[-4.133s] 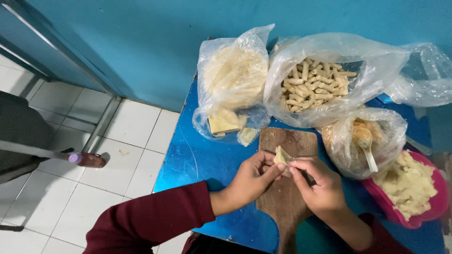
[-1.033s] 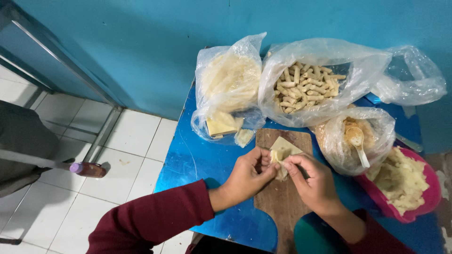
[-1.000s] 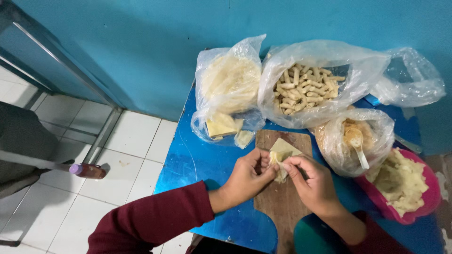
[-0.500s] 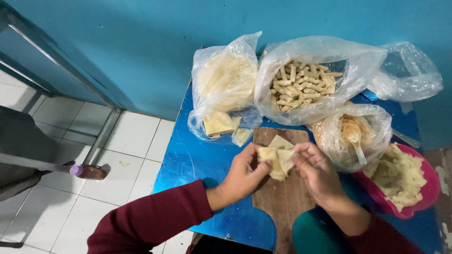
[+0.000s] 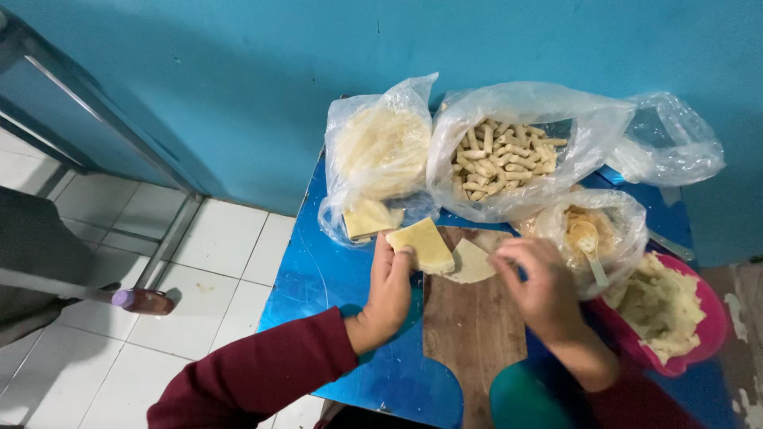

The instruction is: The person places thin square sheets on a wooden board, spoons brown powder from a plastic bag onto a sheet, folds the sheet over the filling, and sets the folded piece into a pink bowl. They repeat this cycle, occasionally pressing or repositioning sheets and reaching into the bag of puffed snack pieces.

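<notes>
At the centre of the frame the left hand [image 5: 389,290] pinches a small stack of pale square wrappers [image 5: 426,245] at the top edge of the wooden board [image 5: 473,334], while the right hand [image 5: 540,284], fingers loosely curled, peels one sheet [image 5: 470,264] off it; this looks like the separating step, calling for a light pull that avoids tearing. On the blue desk [image 5: 318,270], bags hold more wrappers [image 5: 381,151], finished rolls [image 5: 501,155] and a crumbly filling with a spoon [image 5: 590,246], and a pink bowl [image 5: 707,334] holds pale mash.

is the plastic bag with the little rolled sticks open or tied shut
Open. The bag of rolled sticks has its mouth spread wide, with the sticks plainly exposed inside.
</notes>
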The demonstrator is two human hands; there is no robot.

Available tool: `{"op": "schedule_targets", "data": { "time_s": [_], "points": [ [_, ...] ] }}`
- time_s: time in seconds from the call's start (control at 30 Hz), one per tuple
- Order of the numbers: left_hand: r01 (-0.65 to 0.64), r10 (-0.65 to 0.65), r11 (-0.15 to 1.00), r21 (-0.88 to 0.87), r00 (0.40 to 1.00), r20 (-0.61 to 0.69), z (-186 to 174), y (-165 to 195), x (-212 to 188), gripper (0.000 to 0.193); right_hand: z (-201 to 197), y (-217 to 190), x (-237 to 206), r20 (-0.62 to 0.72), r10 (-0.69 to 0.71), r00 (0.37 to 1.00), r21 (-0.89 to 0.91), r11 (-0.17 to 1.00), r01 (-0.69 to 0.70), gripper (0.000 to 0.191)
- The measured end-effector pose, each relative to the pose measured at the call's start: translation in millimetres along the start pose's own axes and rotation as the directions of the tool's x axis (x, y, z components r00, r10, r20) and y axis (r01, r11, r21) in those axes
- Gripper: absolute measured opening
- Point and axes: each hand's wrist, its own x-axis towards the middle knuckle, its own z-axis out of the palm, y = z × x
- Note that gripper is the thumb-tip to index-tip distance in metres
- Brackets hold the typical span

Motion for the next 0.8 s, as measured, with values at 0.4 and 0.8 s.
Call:
{"op": "schedule_targets", "data": {
  "time_s": [0.4, 0.8],
  "points": [
    [0.001, -0.001, 1.0, -0.008, 1.0, -0.031, -2.3, -0.8, 4.5, 0.019, 12.3, -31.0, -5.9, 0.115, -0.023, 0.993, 0.107, 0.994, 0.011, 0.014],
    [-0.017, 0.018, 0.999, -0.042, 1.0, 0.021, -1.3, -5.0, 8.1, 0.021, 11.1, -33.8, -6.5, 0.149, -0.074, 0.986, 0.143, 0.988, 0.053, 0.018]
  ]
}}
